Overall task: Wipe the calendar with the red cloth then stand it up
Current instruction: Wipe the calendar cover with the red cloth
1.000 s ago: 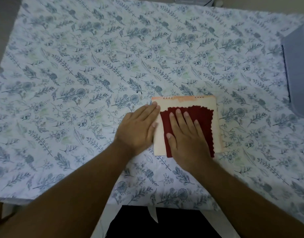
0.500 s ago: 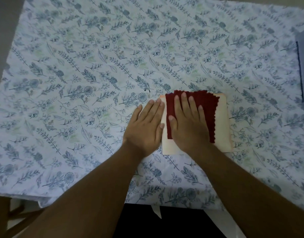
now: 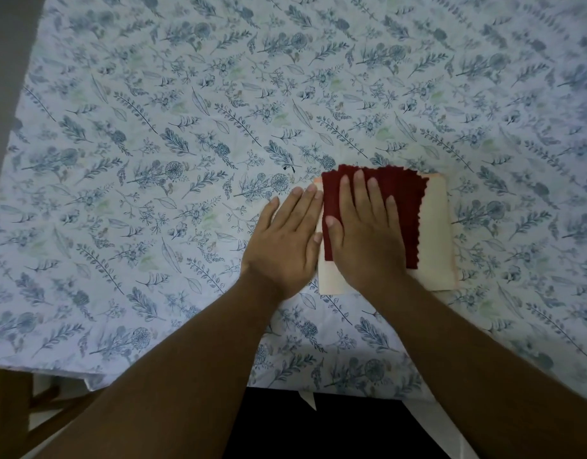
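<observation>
Since earlier, right hand, flat and unclenched, pushes cloth forward over calendar; flat left hand beside it steadies, otherwise calendar may slide.

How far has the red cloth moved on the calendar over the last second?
Yes: the red cloth slid away from the person; it now covers the calendar's far edge, which was exposed before.

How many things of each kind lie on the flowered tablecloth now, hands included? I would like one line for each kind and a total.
Hands: 2, the left hand flat at the calendar's left edge, the right hand flat on the cloth
Red cloth: 1
Calendar: 1, lying flat
Total: 4
</observation>
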Tool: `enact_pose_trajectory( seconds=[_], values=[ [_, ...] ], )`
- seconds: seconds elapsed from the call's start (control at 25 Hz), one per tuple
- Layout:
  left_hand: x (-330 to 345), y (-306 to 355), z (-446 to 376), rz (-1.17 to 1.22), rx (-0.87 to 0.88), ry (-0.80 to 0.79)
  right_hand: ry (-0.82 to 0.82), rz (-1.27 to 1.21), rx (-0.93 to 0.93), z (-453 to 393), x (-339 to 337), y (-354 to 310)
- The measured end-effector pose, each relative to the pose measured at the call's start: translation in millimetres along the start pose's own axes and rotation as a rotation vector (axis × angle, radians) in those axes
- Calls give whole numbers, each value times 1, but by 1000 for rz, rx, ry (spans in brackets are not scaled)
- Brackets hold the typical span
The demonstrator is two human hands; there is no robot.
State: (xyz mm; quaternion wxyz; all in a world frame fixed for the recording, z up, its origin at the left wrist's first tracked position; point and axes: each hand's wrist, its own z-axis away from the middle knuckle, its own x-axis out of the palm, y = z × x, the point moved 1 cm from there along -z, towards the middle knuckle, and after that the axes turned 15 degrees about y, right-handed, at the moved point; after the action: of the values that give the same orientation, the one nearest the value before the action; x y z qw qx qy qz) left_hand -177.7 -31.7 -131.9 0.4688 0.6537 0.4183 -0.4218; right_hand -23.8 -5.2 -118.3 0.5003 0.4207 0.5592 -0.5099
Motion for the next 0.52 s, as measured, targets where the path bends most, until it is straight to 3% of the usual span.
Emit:
enact_pose_trajectory(
  seconds=[0.2,0.4,0.52],
  values=[
    [-1,1,0,-3,-7,-30,-23,1,-28,79,-11,11],
    [-3,2,-1,4,-10,4,-17,-3,6,-3,-2,-2],
    [-1,2,-1,-2,-11,-12,32,-1,-29,26,-4,7]
  ],
)
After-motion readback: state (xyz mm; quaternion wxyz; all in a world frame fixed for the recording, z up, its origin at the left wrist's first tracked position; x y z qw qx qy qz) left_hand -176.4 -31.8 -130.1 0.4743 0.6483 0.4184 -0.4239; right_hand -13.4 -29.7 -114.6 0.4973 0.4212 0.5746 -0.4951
